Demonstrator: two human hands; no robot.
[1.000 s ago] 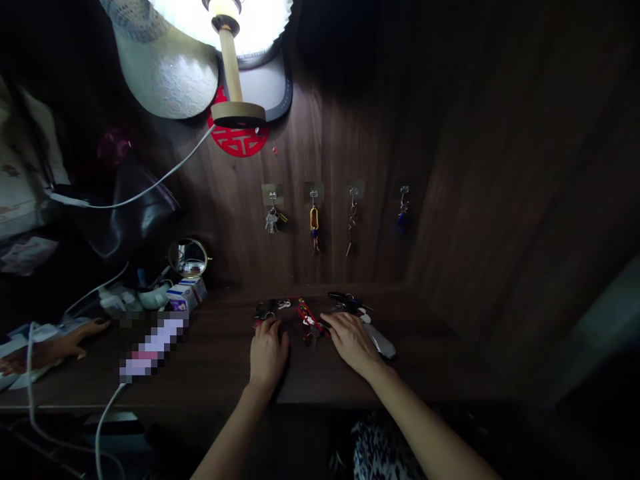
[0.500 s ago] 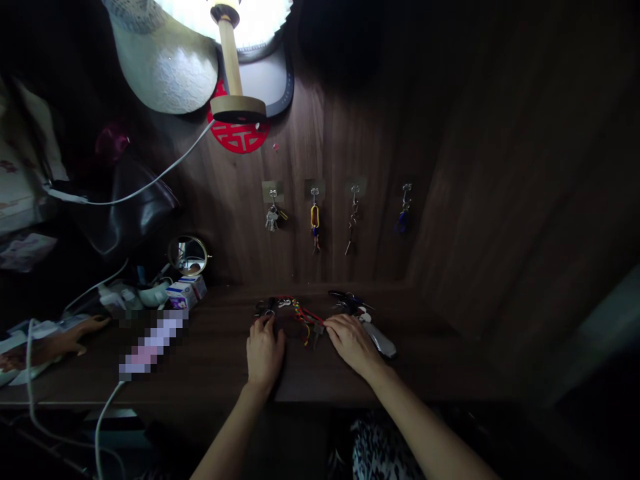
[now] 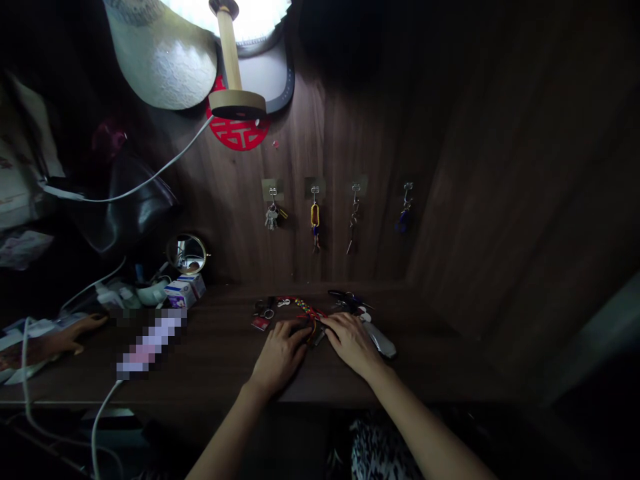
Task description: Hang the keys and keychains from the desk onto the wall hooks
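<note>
– What lights the place?
– A glowing lamp [image 3: 229,50] high on the left, with the right side dim.
– And the walls?
– A back wall [image 3: 240,233] of brown wood grain, meeting a similar side panel [image 3: 500,200] above the dark wooden bench [image 3: 220,367].

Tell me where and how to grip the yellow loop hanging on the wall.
Probably pinch the yellow loop by its long sides, coming from the front: it hangs upright from a hook, the wall behind it and a blue piece dangling below.
</note>
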